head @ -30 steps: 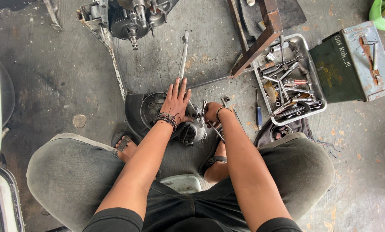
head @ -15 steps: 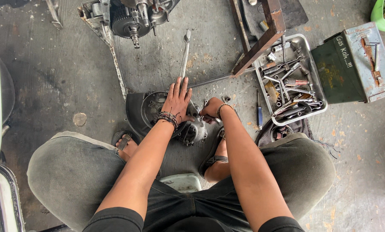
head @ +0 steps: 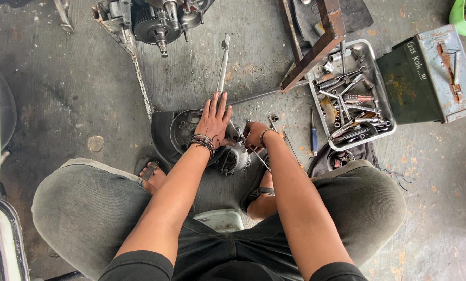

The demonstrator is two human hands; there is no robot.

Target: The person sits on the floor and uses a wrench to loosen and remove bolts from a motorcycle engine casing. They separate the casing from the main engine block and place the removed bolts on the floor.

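A dark metal engine cover (head: 178, 130) lies on the concrete floor between my feet. My left hand (head: 213, 118) rests flat on top of it, fingers spread, with beaded bracelets at the wrist. My right hand (head: 253, 134) is closed around a thin metal tool (head: 260, 157) whose shaft angles down toward me, right beside the cover's silver part (head: 235, 157). A long wrench (head: 222, 62) lies on the floor just beyond my left fingertips.
A metal tray (head: 386, 112) full of sockets and wrenches sits at the right, next to a green metal box (head: 425, 78). An engine block (head: 160, 21) lies at the top. A rusty steel stand (head: 321, 44) and a blue-handled screwdriver (head: 314, 136) are nearby.
Both hands stay on the engine cover; the right hand has shifted only slightly with its tool. The view has barely moved.
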